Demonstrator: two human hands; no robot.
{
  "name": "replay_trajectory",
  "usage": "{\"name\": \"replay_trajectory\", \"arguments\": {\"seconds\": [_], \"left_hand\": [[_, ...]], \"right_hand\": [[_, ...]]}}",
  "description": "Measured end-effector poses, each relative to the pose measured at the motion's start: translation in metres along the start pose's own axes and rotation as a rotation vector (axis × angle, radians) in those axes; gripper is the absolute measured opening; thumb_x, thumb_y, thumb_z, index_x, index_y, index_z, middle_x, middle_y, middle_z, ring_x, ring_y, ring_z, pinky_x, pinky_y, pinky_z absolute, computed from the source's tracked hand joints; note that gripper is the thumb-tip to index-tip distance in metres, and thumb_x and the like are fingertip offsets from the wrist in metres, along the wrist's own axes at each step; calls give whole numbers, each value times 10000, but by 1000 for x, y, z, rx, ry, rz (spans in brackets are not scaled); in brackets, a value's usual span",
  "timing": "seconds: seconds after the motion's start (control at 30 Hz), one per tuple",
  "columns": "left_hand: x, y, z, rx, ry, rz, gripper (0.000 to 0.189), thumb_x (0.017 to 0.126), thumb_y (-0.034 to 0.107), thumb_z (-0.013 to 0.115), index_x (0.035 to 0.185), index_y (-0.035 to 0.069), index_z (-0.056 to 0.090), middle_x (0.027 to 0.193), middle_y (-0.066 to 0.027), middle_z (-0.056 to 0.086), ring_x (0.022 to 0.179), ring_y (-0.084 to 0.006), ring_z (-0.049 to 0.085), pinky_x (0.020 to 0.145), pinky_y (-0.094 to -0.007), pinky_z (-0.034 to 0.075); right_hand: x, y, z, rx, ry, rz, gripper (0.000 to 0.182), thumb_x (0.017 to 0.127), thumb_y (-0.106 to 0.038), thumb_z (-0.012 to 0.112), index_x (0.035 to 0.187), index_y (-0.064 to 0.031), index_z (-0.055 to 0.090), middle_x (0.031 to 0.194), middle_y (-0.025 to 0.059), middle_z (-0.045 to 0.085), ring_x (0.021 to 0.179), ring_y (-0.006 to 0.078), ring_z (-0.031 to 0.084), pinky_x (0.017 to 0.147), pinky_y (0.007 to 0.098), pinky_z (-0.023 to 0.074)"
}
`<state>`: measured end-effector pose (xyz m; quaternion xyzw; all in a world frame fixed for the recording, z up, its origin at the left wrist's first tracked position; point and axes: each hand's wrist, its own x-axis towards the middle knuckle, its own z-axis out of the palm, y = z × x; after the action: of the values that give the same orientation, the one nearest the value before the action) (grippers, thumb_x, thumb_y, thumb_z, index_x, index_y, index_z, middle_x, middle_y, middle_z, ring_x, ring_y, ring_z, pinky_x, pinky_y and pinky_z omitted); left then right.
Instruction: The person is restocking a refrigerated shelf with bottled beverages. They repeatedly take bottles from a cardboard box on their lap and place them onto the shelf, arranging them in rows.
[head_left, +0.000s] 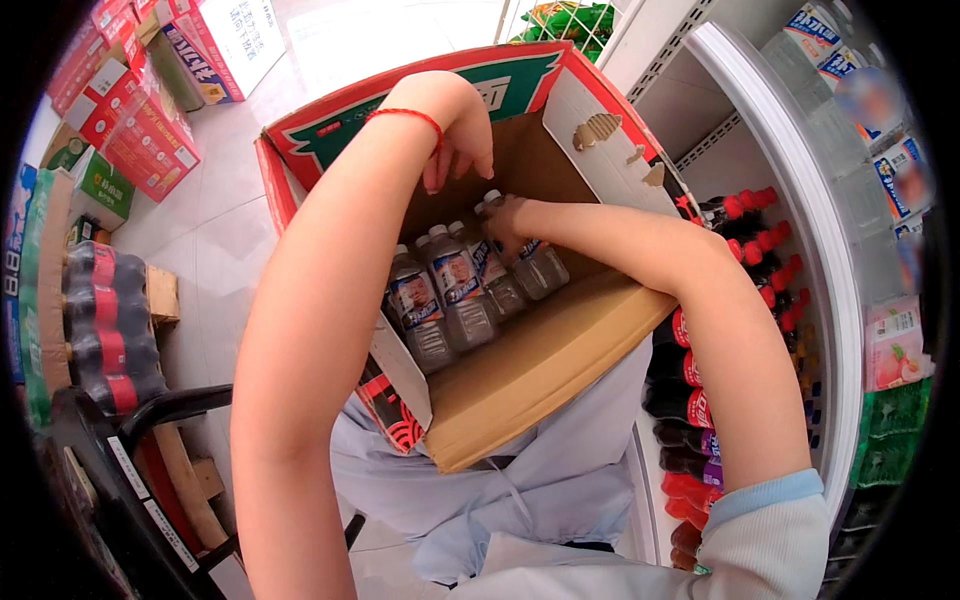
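Note:
A large open cardboard box (555, 360) rests against my lap, its flaps folded out. Several clear plastic bottles (457, 277) with white caps and blue-and-white labels stand together at its near left side, leaning a little. My right hand (508, 225) reaches inside with its fingers around the upper part of a bottle (541, 271) at the right end of the group. My left hand (461, 146), a red cord at its wrist, hangs over the box's far part with loosely bent fingers and nothing visible in them.
On the right, a cooler with a curved white door edge (814, 225) holds dark bottles with red caps (757, 244). Shrink-wrapped bottles (112, 330) and pink cartons (150, 127) are stacked on the left. A black cart handle (176, 405) stands near my left arm.

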<state>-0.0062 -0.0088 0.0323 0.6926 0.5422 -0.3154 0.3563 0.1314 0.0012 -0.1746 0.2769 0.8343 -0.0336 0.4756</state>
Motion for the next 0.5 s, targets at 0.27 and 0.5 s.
{"name": "replay_trajectory", "arguments": {"seconds": [0.27,0.5], "left_hand": [[0,2,3,83,-42,24,577,887,496,479,1235,38,518,1125,-133,635,1005,-192,633,813,-324,496],[-3,3,2,58,-11,8,561,892,476,481,1265,58,505,1139,-125,631,1029,-193,623,844,-331,481]], "right_hand": [[6,11,37,-21,351,1,713,703,-572,630,1267,-160,488,1331,88,425,1190,411,417,928,525,407],[17,2,20,-167,205,44,597,798,-577,533,1171,-114,593,1239,83,512,1091,371,506,854,522,430]]}}
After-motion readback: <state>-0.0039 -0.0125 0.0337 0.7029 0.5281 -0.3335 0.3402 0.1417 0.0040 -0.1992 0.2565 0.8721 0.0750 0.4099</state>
